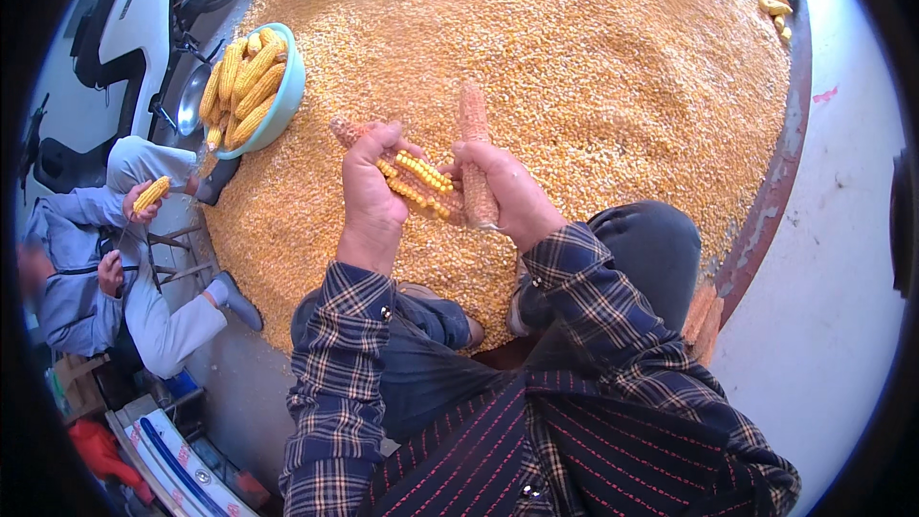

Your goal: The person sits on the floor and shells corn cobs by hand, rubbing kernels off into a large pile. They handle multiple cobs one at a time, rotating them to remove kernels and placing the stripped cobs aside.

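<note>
Over a wide heap of loose corn kernels (pixel 574 67), my left hand (pixel 371 193) is closed round a partly shelled corn cob (pixel 418 177). A few yellow rows of kernels still sit on it, and its bare reddish end pokes out past my thumb. My right hand (pixel 517 193) grips a bare corn cob (pixel 474 120), held upright with the thumb along its side. The two cobs meet or nearly meet between my hands; I cannot tell whether they touch.
A light blue basin (pixel 293 86) of unshelled corn ears (pixel 251 81) stands at the left edge of the heap. Beside it a seated person (pixel 86 268) holds an ear. A scooter (pixel 139 29) is parked behind. Bare cobs (pixel 704 321) lie by my right knee.
</note>
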`<state>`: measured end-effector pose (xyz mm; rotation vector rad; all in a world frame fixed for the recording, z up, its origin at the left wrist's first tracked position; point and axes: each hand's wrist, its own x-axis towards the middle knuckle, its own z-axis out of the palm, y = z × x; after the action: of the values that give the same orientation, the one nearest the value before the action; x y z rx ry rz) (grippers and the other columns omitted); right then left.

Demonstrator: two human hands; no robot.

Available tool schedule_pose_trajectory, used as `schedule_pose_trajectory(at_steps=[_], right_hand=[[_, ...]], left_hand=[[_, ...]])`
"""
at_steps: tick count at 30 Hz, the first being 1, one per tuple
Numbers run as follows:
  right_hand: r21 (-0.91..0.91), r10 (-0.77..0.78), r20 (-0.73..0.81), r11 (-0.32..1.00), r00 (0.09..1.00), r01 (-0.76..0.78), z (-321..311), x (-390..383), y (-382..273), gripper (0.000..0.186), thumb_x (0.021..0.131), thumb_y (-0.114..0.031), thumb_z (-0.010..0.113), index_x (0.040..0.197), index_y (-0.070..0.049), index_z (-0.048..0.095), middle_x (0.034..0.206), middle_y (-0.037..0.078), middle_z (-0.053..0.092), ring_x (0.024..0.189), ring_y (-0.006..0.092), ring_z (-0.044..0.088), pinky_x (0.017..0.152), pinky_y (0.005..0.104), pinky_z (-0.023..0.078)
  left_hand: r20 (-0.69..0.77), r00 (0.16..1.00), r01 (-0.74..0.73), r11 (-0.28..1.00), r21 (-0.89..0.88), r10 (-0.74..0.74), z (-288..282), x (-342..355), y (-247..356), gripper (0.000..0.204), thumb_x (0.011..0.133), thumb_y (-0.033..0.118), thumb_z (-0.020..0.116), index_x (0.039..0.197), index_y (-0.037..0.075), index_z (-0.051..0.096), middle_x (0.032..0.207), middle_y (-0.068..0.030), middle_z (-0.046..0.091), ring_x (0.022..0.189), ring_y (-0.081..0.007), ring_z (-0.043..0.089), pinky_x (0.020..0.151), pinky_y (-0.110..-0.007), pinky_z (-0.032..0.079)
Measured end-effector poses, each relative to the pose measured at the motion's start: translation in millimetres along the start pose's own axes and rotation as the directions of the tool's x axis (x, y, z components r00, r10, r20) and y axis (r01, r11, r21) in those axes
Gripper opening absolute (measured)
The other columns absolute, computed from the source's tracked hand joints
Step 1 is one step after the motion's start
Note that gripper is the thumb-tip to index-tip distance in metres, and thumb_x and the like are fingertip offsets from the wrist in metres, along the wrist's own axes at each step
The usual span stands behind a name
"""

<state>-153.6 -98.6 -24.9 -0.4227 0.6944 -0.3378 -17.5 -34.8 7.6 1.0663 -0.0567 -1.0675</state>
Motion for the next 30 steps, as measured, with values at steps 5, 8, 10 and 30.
schedule_pose_trajectory(at_steps=[5, 8, 10, 30], right_hand=[[-0.275, -0.116, -0.003, 0.955, 0.993, 0.11, 0, 5, 12, 0.024, 0.079, -0.02, 0.059, 0.093, -0.001, 0.056, 0.076, 0.007, 0.056, 0.059, 0.0169, 0.054, 0.043, 0.0343, 0.044], [-0.149, 0.006, -0.05, 0.989, 0.999, -0.014, -5, 6, 6, 0.03, 0.082, -0.023, 0.058, 0.099, 0.001, 0.053, 0.08, 0.01, 0.059, 0.065, 0.0184, 0.056, 0.053, 0.0346, 0.047], [-0.088, 0.006, -0.048, 0.996, 0.999, -0.01, -5, 7, 3, 0.032, 0.085, -0.024, 0.055, 0.103, 0.002, 0.05, 0.083, 0.013, 0.06, 0.068, 0.0201, 0.058, 0.059, 0.0364, 0.05], [-0.337, -0.188, -0.068, 0.929, 0.98, 0.155, -2, 3, 6, 0.019, 0.084, -0.019, 0.055, 0.088, -0.001, 0.059, 0.082, 0.004, 0.058, 0.07, 0.0115, 0.054, 0.061, 0.0276, 0.043]], left_hand=[[0.087, 0.994, -0.077, 0.976, 0.202, 0.061, 6, -7, -7, 0.011, 0.078, 0.009, 0.063, 0.08, 0.008, 0.052, 0.063, -0.0052, 0.056, 0.059, -0.0164, 0.058, 0.061, -0.03, 0.049], [0.038, 0.999, 0.003, 0.991, 0.135, -0.008, 3, -1, -8, 0.01, 0.079, 0.011, 0.063, 0.078, 0.008, 0.054, 0.064, -0.0064, 0.057, 0.059, -0.0178, 0.057, 0.062, -0.031, 0.048], [-0.025, 0.994, 0.106, 0.994, 0.03, -0.106, 5, -3, -2, 0.011, 0.08, 0.013, 0.063, 0.077, 0.008, 0.053, 0.064, -0.008, 0.057, 0.06, -0.0193, 0.057, 0.063, -0.032, 0.048], [0.149, 0.982, -0.159, 0.929, 0.333, 0.115, 9, -6, -16, 0.012, 0.075, 0.003, 0.059, 0.081, 0.008, 0.051, 0.069, 0.0007, 0.05, 0.066, -0.0122, 0.053, 0.063, -0.025, 0.045]])
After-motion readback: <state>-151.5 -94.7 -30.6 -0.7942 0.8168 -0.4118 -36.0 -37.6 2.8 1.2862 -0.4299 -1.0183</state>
